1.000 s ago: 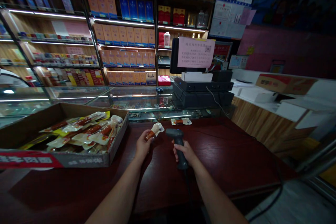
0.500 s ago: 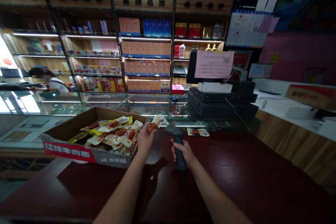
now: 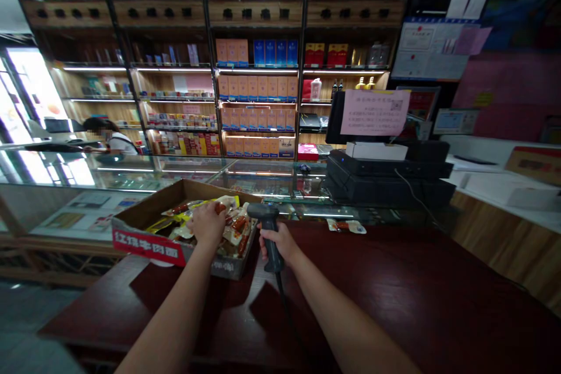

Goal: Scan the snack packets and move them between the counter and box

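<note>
My right hand (image 3: 280,242) grips the handle of a dark barcode scanner (image 3: 267,228), held upright over the dark red counter (image 3: 394,298), its cord trailing down. My left hand (image 3: 207,223) reaches into the cardboard box (image 3: 149,241) of sausage snack packets (image 3: 234,228), fingers curled down among the packets; what they grasp is hidden. One more snack packet (image 3: 346,225) lies alone on the counter to the right of the scanner.
A black cash register with a monitor and a pink notice (image 3: 374,112) stands at the back right. Glass display cases (image 3: 184,172) run behind the counter, lit shelves of boxed goods behind them. A person (image 3: 107,135) sits far left behind the glass.
My left hand carried the snack packet from beside the scanner leftward and down into the box. The camera view swung left; the scanner stayed in my right hand.
</note>
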Demonstrator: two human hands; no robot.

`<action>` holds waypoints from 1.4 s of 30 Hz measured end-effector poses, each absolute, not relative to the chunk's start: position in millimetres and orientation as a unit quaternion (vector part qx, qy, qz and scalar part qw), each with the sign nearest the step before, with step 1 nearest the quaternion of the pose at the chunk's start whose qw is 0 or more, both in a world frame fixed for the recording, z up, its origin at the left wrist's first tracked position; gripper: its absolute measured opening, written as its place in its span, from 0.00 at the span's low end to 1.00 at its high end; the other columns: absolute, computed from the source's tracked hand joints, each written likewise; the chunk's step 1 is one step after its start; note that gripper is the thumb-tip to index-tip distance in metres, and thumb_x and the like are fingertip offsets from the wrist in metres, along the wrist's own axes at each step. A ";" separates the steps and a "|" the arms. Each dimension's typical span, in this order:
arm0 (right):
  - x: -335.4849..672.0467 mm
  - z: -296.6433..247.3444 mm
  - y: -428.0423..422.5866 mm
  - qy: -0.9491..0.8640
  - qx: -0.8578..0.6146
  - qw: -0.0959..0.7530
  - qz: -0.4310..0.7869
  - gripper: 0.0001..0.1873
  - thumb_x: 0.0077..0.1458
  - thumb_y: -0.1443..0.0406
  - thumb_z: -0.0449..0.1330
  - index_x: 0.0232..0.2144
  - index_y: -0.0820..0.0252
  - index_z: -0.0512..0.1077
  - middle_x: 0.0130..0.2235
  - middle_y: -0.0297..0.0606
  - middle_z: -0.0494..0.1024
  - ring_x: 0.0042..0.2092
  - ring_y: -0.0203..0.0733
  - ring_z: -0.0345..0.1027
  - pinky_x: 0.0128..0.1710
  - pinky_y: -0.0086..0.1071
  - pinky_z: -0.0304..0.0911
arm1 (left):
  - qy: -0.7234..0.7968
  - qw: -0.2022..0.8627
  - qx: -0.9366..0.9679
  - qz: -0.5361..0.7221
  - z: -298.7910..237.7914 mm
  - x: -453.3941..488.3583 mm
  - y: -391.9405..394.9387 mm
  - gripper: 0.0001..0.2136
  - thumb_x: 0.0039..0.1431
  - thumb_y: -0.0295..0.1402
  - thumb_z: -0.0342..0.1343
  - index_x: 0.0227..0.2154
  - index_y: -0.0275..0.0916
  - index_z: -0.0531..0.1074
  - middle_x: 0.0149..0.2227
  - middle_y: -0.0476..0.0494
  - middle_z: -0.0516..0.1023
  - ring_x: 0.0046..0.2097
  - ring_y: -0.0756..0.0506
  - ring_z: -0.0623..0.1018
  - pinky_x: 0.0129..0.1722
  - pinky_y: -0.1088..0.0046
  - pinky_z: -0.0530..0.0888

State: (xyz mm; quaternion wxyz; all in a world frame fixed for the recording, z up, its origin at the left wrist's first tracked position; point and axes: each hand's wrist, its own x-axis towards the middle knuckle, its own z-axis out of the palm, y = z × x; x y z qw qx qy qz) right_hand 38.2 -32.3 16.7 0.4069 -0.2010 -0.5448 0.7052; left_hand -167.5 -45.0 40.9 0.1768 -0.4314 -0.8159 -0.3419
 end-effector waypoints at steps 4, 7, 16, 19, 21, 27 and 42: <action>48.9 13.0 -31.2 -0.535 -0.204 0.418 0.705 0.18 0.39 0.61 0.63 0.34 0.64 0.67 0.17 0.29 0.71 0.14 0.34 0.62 0.13 0.28 0.63 | -0.795 0.204 -0.431 -0.376 39.8 -154.6 -46.7 0.15 0.53 0.38 0.51 0.41 0.40 0.75 0.54 0.37 0.68 0.54 0.34 0.64 0.49 0.52 0.61; 68.0 7.7 -28.7 -0.518 -0.218 0.438 0.702 0.18 0.39 0.61 0.63 0.34 0.63 0.67 0.17 0.29 0.71 0.15 0.33 0.63 0.13 0.27 0.63 | -0.759 0.219 -0.445 -0.422 41.8 -133.8 -45.6 0.13 0.55 0.37 0.50 0.40 0.39 0.74 0.55 0.37 0.66 0.55 0.34 0.63 0.51 0.51 0.60; 168.0 -23.7 -10.0 -0.453 -0.284 0.542 0.648 0.20 0.40 0.59 0.64 0.35 0.62 0.66 0.18 0.28 0.71 0.15 0.33 0.62 0.13 0.27 0.63 | -0.569 0.104 -0.665 -0.472 -12.0 -20.0 -5.0 0.09 0.53 0.31 0.52 0.36 0.38 0.73 0.51 0.35 0.67 0.53 0.39 0.68 0.53 0.61 0.65; 207.4 -33.8 -4.4 -0.432 -0.309 0.569 0.627 0.21 0.39 0.58 0.66 0.35 0.62 0.66 0.18 0.28 0.71 0.15 0.33 0.62 0.13 0.27 0.63 | -0.551 0.027 -0.707 -0.443 -38.9 26.9 13.4 0.10 0.53 0.32 0.53 0.37 0.37 0.73 0.49 0.36 0.69 0.51 0.40 0.69 0.52 0.63 0.67; 231.5 -40.5 -1.7 -0.413 -0.324 0.590 0.614 0.22 0.38 0.58 0.66 0.35 0.62 0.67 0.17 0.28 0.71 0.15 0.33 0.62 0.13 0.28 0.63 | -0.567 -0.014 -0.709 -0.419 -51.6 55.5 27.3 0.11 0.55 0.35 0.52 0.38 0.36 0.73 0.47 0.35 0.70 0.50 0.40 0.71 0.52 0.63 0.67; 272.9 -62.0 3.3 -0.341 -0.347 0.647 0.586 0.23 0.38 0.57 0.66 0.35 0.62 0.66 0.17 0.27 0.70 0.15 0.32 0.61 0.12 0.26 0.62 | -0.656 -0.099 -0.667 -0.339 -66.9 114.8 78.6 0.19 0.56 0.43 0.47 0.35 0.30 0.74 0.39 0.28 0.74 0.46 0.37 0.74 0.46 0.62 0.69; 273.5 -70.1 14.6 -0.291 -0.366 0.669 0.577 0.22 0.38 0.58 0.65 0.35 0.61 0.65 0.17 0.27 0.70 0.14 0.32 0.61 0.12 0.25 0.60 | -0.752 -0.194 -0.522 -0.353 -70.7 154.9 138.2 0.16 0.38 0.46 0.59 0.22 0.37 0.68 0.40 0.25 0.75 0.49 0.26 0.71 0.46 0.43 0.63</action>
